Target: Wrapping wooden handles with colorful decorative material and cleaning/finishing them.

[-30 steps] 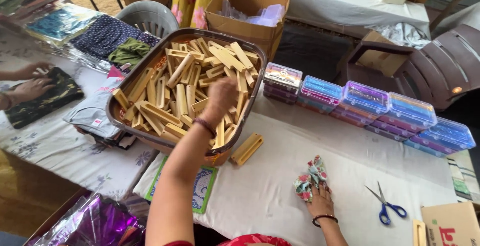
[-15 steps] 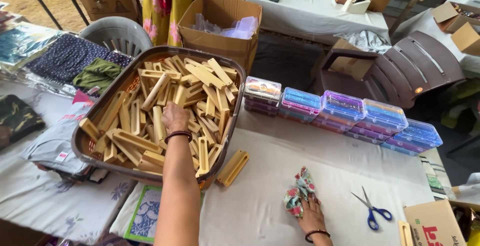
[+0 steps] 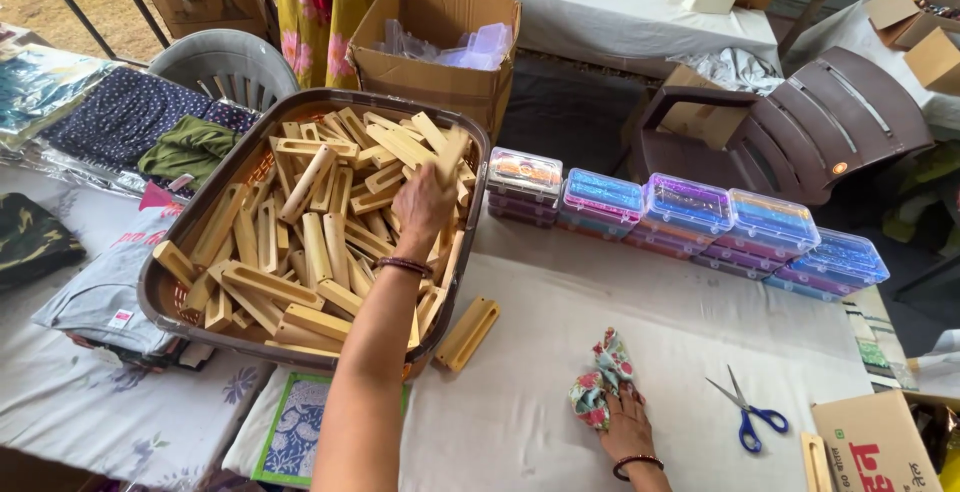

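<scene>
A brown plastic basket (image 3: 160, 297) on the table is heaped with several light wooden slotted pieces (image 3: 300, 242). My left hand (image 3: 425, 202) reaches into the basket's far right side and grips one wooden piece (image 3: 450, 157), lifted and blurred. Another wooden piece (image 3: 468, 333) lies on the white cloth just outside the basket. My right hand (image 3: 628, 424) rests flat on the table, pinning a small bundle of floral fabric (image 3: 600, 384) under its fingertips.
Blue-handled scissors (image 3: 745, 414) lie right of the fabric. A row of stacked clear plastic boxes (image 3: 690, 214) with coloured contents lines the table's far edge. A cardboard box (image 3: 870, 442) sits at the right corner. Folded clothes (image 3: 120, 292) lie left. Chairs and cartons stand beyond.
My left hand moved from the basket's middle to its far right side and lifted a wooden piece. The right hand stayed on the floral fabric. The view shifted slightly.
</scene>
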